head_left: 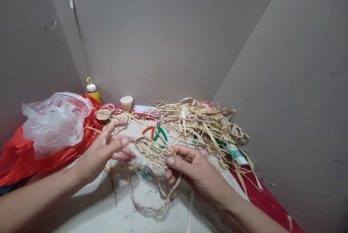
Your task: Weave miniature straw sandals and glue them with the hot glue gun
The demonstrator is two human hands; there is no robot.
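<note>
A small oval mat of braided straw (152,150) is held up over the white tabletop (108,211). My right hand (190,169) pinches its right edge with thumb and fingers closed. My left hand (104,149) is at its left side, fingers stretched out and apart, fingertips close to the mat's edge. A loose tail of straw braid (152,196) hangs from the mat and loops on the table below both hands.
A heap of loose straw strips (203,124) lies at the back right over a glue tube (237,154). Green and orange pliers (157,133), other woven pieces (116,118), a paper cup (126,103), a yellow bottle (93,91), clear and red plastic bags (54,124) at left. Grey walls enclose the corner.
</note>
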